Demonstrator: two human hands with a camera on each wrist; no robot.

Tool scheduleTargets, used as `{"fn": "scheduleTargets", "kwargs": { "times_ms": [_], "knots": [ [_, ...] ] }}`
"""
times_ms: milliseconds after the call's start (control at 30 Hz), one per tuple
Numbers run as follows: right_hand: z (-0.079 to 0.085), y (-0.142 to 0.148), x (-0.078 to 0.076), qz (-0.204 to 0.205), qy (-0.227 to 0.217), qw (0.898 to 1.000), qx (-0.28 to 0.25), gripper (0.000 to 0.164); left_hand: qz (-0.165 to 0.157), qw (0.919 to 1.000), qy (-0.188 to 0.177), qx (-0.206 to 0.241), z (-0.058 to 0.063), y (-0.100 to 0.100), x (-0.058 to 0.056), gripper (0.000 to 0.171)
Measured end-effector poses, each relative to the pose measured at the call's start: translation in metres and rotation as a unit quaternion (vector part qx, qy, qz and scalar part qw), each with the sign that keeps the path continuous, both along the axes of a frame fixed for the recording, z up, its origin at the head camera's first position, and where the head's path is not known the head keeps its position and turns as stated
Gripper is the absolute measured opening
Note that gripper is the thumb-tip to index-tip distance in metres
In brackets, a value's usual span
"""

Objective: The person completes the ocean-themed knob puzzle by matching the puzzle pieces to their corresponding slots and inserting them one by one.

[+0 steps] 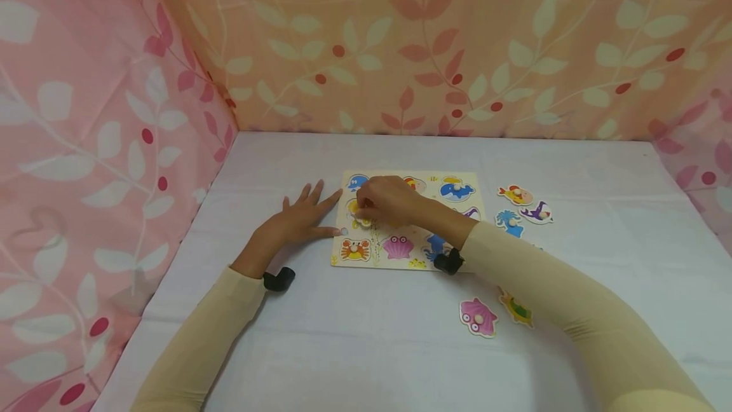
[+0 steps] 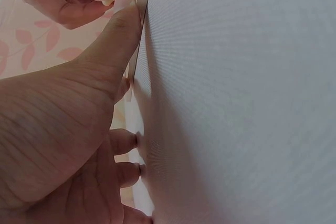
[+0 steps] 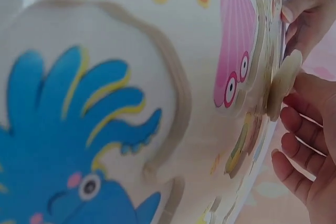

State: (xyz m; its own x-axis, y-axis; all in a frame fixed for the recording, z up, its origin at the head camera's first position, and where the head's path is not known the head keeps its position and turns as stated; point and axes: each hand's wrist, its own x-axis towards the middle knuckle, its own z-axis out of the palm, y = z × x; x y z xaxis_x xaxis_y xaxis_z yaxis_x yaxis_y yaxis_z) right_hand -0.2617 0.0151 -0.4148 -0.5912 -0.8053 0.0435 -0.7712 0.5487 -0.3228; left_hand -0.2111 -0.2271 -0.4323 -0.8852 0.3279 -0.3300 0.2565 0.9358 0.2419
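My right hand (image 1: 394,199) reaches across the pale puzzle board (image 1: 394,264) and pinches a yellow puzzle piece (image 1: 361,215) over its left-middle part. The right wrist view shows this puzzle piece (image 3: 285,85) nearly edge-on and tilted against the board, its picture hidden. My left hand (image 1: 297,218) lies with fingers spread at the board's left edge, the thumb (image 2: 118,30) touching that edge. Close to the hands, a crab piece (image 1: 354,250) with a knob sits in the lower-left corner. A blue whale piece (image 1: 457,191) lies at the upper right of the board.
Right of the board lie a fish piece (image 1: 516,195), a purple piece (image 1: 536,212) and a blue octopus piece (image 1: 511,224). Nearer me are a pink shell piece (image 1: 478,318) and a green piece (image 1: 517,310), beside the right sleeve. Patterned cloth (image 1: 354,81) walls the white table.
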Motion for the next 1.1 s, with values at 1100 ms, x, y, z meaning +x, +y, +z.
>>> {"fn": "scheduleTargets", "kwargs": {
  "times_ms": [1100],
  "knots": [
    [-0.005, -0.016, -0.001, -0.018, 0.011, 1.0, 0.0, 0.019, 0.002, 0.9999, 0.004, 0.011, -0.001, -0.001, 0.0, 0.095]
  ]
}}
